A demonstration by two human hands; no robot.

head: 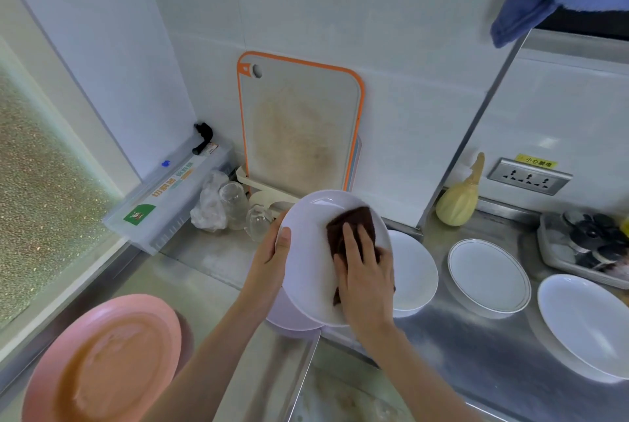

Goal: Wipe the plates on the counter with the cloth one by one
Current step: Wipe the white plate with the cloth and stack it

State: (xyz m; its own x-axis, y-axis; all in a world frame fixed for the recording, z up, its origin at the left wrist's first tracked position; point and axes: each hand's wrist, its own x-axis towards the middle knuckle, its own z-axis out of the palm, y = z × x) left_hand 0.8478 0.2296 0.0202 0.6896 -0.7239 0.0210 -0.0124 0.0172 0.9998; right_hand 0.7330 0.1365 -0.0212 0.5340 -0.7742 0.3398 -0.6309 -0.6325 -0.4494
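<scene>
Left grip (272, 251) on one plate (306, 272), right hand (364, 272) pressing cloth (350, 221), three plates on counter (476, 346)

plates (308, 261): 5 | cloth (354, 227): 1 | basins (102, 363): 1 | cutting boards (299, 129): 1 | glasses (235, 204): 2

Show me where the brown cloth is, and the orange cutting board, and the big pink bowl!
brown cloth (350, 219), head view, on its upper part above the fingers.
orange cutting board (299, 129), head view, on its stained middle.
pink bowl (102, 363), head view, on its inside bottom.
</scene>
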